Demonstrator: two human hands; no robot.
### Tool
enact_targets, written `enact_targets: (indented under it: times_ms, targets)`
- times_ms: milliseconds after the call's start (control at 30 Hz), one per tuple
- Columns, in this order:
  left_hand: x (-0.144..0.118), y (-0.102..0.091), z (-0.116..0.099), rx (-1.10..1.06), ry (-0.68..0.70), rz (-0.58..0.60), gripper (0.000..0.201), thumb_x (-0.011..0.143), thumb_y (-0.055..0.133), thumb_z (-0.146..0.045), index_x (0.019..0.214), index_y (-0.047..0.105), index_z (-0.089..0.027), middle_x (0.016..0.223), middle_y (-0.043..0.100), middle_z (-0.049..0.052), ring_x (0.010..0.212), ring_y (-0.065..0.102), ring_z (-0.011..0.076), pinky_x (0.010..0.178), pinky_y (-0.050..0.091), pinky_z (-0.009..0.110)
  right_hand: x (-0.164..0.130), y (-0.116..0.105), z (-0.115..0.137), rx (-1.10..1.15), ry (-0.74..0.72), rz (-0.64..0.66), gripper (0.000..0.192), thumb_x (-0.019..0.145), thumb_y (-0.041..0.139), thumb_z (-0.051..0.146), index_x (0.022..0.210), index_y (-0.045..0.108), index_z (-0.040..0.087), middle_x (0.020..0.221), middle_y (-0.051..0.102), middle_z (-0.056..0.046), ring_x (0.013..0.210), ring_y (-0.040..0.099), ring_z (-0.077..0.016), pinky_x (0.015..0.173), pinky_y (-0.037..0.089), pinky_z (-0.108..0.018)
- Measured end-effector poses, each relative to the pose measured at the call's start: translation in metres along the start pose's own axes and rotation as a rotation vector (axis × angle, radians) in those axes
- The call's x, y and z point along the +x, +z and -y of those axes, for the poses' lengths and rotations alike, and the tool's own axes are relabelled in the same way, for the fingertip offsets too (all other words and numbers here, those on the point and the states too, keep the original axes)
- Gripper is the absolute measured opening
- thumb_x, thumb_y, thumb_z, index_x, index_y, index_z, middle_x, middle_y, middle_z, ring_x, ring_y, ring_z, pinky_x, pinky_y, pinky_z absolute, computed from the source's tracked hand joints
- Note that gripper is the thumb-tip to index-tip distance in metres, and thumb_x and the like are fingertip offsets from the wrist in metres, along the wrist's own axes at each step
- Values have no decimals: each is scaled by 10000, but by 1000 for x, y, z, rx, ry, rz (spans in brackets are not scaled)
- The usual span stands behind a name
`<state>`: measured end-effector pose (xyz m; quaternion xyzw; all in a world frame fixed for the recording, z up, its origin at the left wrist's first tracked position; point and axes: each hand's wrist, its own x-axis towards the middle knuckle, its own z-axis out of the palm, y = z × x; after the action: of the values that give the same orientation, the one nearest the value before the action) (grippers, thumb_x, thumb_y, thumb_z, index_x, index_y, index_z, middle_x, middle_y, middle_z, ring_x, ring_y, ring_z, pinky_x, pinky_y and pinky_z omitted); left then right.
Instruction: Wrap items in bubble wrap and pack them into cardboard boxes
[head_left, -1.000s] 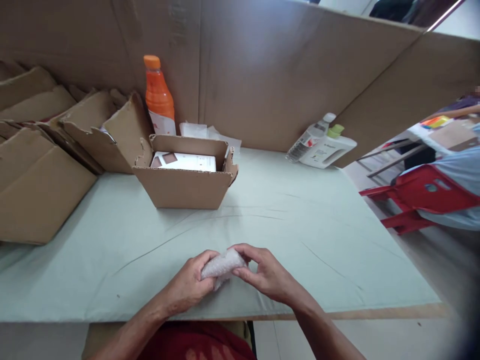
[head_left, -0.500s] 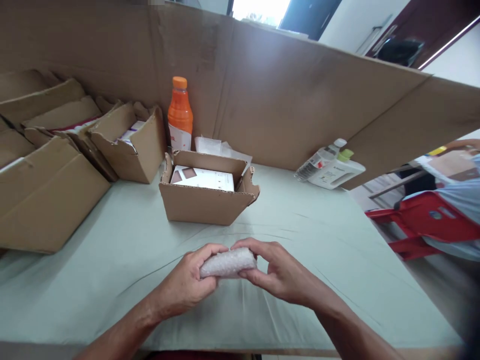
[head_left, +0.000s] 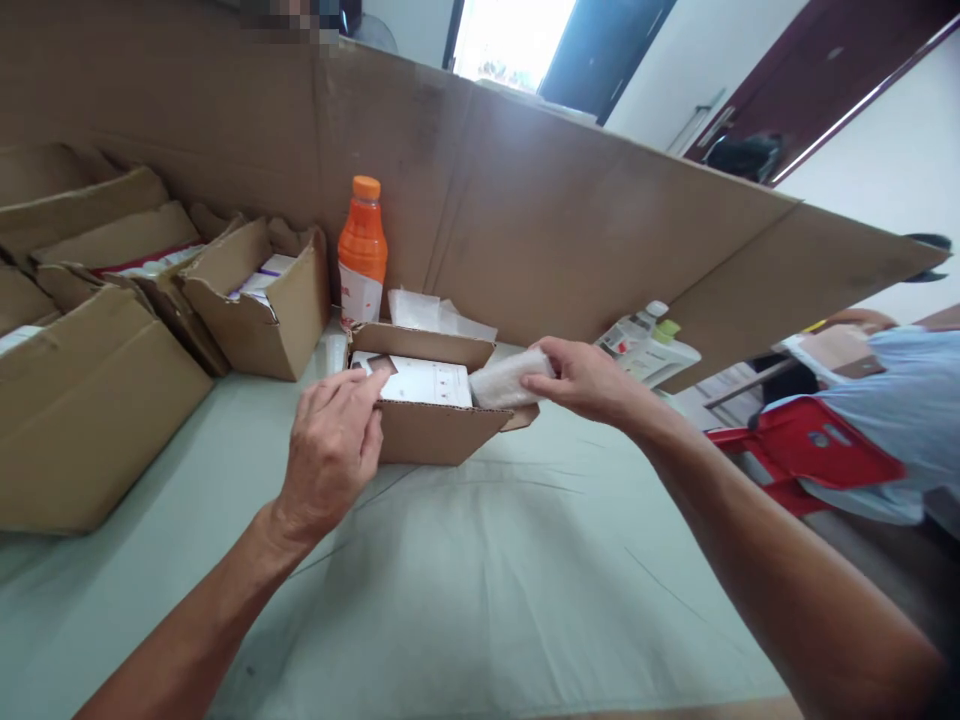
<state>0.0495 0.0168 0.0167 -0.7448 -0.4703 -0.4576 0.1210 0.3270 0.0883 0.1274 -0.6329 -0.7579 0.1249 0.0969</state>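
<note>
The bubble-wrapped bundle [head_left: 506, 380] is sitting at the right end of the open box [head_left: 431, 430], pinched in the right hand [head_left: 589, 380], whose fingers are closing around it over the box's right flap. The left hand [head_left: 334, 450] is resting on the box's near-left corner, fingers curled loosely over the rim and touching the white carton [head_left: 420, 380] lying inside; it is gripping nothing. Half a second ago both hands were holding the bundle together low over the table [head_left: 487, 580], near the person; now they are well apart, the bundle having travelled forward to the box, with the left hand off it. Counting outward: one bundle, one white carton in the box, one orange bottle [head_left: 362, 250] standing just behind the box, some white paper [head_left: 431, 312] beside it, and two pale bottles [head_left: 649, 345] lying against the cardboard wall [head_left: 562, 220] to the right. At the left, several more boxes [head_left: 255, 300] are crowding together, too overlapped to count surely. One red chair [head_left: 817, 455] is showing at the right edge.
</note>
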Motion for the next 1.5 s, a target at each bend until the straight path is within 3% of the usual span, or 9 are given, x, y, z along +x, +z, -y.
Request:
enact_targets:
  times_ms: [100,233,500,667,800,900,1267,1367,1500]
  targets:
    - [-5,-1,-8,4,45,-30,373,892,548,-34,1258,597,-94,1036,729,136,1058,662,279,934,503,428,11,-6,20,-419,14,95,152,811,591,249,923,666,177,847,706,-72,753,626,-208,578,359,-287]
    - [-7,-2,-12,0,42,-25,353,896,554,-33,1234,608,-122,1021,735,110,1047,664,273,923,503,426,26,-11,45,-645,35,221,190,819,581,246,930,705,154,897,728,-120,807,662,-243,588,360,-295]
    - [-9,-1,-12,-20,44,-21,347,885,555,-20,1219,617,-95,1013,734,120,1039,667,285,914,506,439,38,18,48,-583,29,238,323,853,595,309,1100,731,152,1091,754,-152,963,700,-286,694,458,-308]
    - [-10,-1,-11,-46,61,-6,344,877,556,-11,1207,625,-86,1023,732,126,1051,671,294,917,504,454,31,15,43,-452,8,236,514,873,620,402,1354,619,220,1162,756,-90,1008,703,-269,769,487,-307]
    - [-10,-1,-12,-37,57,-17,346,877,563,-13,1210,626,-83,1030,737,135,1040,671,291,911,508,447,31,23,49,-629,27,179,327,895,603,326,1162,744,204,1144,766,-125,1072,703,-310,818,503,-338]
    - [-10,-1,-13,-25,59,-25,340,885,562,-18,1214,622,-82,1029,739,138,1038,673,288,912,506,444,36,38,53,-694,-18,184,324,924,561,298,1137,761,158,1122,768,-172,1079,710,-315,820,518,-336]
    - [-11,2,-12,0,72,-26,376,901,551,-54,1267,597,-128,1072,727,136,1057,681,283,934,503,438,41,44,51,-530,-139,375,289,894,548,190,1085,747,105,1116,761,-195,999,723,-287,735,499,-298]
    - [-12,-1,-14,-10,61,-29,450,900,555,-63,1338,561,-166,1117,711,130,1114,667,287,969,500,449,30,33,46,-452,-141,241,290,883,544,187,1090,741,139,1119,765,-155,994,706,-271,747,486,-300]
    - [-25,-6,-17,-75,-58,-123,680,866,641,-104,1501,428,-224,1398,569,167,1358,521,315,1119,431,513,-11,17,9,-128,-91,-170,289,919,525,285,1115,723,208,951,780,-52,845,688,-205,750,478,-302]
